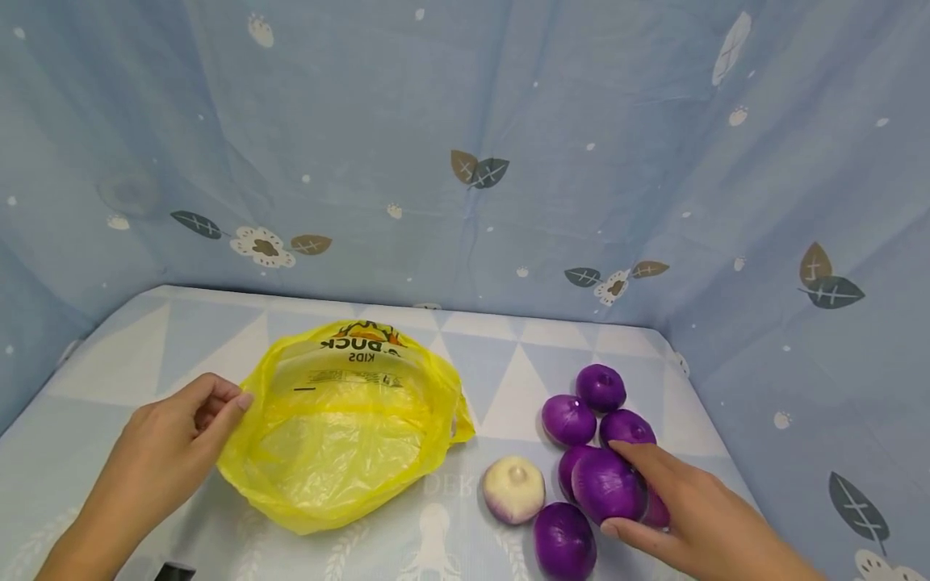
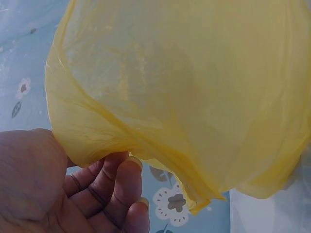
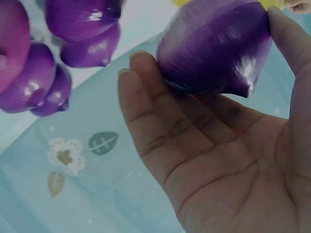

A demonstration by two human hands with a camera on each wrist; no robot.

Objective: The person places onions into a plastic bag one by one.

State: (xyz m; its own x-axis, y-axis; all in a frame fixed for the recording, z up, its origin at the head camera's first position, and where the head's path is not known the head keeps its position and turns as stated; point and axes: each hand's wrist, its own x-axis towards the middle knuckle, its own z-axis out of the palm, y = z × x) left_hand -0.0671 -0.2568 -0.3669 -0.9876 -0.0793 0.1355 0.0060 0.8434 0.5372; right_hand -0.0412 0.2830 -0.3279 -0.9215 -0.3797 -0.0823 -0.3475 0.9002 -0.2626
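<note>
On the table's near right, the right hand point(image 1: 697, 516) gripped a purple onion point(image 1: 607, 486) between thumb and fingers; smooth, firm and likely slippery, it suited a wide grasp. Left, the left hand point(image 1: 170, 440) pinched the flimsy yellow plastic bag point(image 1: 341, 428) by its rim.

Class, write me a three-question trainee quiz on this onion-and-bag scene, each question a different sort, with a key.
1. True or false: the left hand pinches the rim of the yellow bag.
2. What does the right hand hold?
3. The pale onion lies: A) in the bag, B) on the table, C) in a hand.

Key: 1 true; 2 a purple onion; 3 B.
</note>
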